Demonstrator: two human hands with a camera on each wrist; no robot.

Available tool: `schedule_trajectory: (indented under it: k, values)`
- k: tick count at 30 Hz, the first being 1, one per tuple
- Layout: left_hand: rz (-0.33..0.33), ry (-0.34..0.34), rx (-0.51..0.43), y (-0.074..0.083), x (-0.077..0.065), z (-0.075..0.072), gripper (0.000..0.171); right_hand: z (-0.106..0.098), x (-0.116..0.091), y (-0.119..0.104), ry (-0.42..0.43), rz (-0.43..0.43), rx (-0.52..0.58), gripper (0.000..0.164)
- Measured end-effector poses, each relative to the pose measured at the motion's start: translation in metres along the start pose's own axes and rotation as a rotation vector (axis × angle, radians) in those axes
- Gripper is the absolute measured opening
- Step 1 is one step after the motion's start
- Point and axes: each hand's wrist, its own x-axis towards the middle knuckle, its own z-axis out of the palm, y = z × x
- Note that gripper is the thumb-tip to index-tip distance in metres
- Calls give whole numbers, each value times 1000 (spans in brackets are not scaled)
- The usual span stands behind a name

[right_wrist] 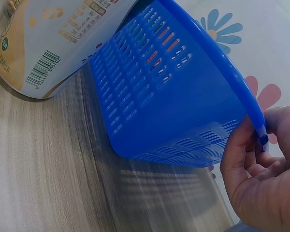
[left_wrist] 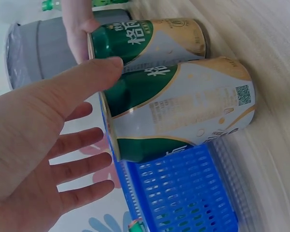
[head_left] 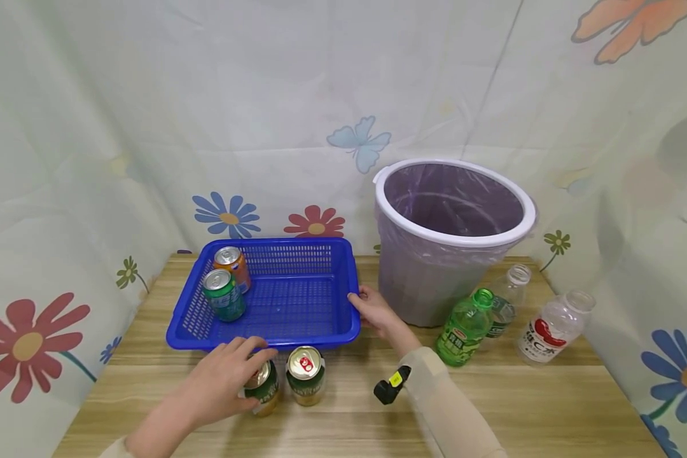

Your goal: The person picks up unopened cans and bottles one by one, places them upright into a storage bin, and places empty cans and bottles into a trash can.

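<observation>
A blue plastic basket stands at the back left of the table. My right hand pinches its right rim, with the fingers curled under the edge in the right wrist view. Inside, at the left end, stand an orange can and a green can. Two green and gold drink cans stand upright before the basket: a left can and a right can. My left hand hovers by the left can, fingers spread and thumb near its top in the left wrist view.
A grey bin with a white rim and a thin bag liner stands right of the basket. Beside it on the table are a green bottle, a clear bottle and a clear bottle with a red-and-white label. Flowered cloth hangs behind.
</observation>
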Motion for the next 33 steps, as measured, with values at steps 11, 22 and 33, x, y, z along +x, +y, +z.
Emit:
schedule_trajectory:
  k: [11, 22, 33]
  values:
    - [4, -19, -14, 2, 2, 12, 71, -4, 23, 20, 32, 3, 4, 33]
    - [-35, -66, -54, 2, 5, 20, 67, -2, 7, 4, -12, 16, -17, 39]
    - [-45, -74, -51, 3, 7, 24, 62, -4, 27, 24, 41, 4, 2, 35]
